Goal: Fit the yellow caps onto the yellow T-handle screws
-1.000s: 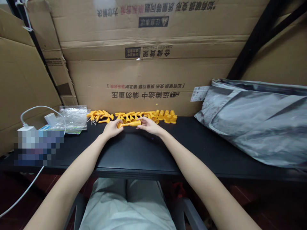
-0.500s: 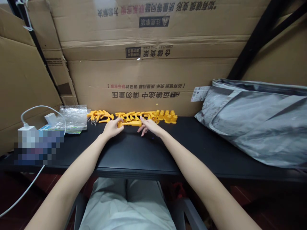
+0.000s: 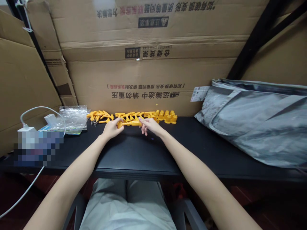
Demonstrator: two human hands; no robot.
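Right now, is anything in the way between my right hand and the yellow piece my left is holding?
Nothing visible: your right hand is at one end of the yellow piece, your left hand grips the other. Yellow T-handled parts lie behind.

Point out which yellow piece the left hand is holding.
The yellow piece lying sideways between left hand and right hand. It alone bridges the hands; the other yellow pieces rest along the back of the table.

A yellow piece (image 3: 129, 123), its ridged rod (image 3: 126, 124) meeting a ribbed sleeve (image 3: 135, 123), spans nearly level between the hands (image 3: 111, 128).
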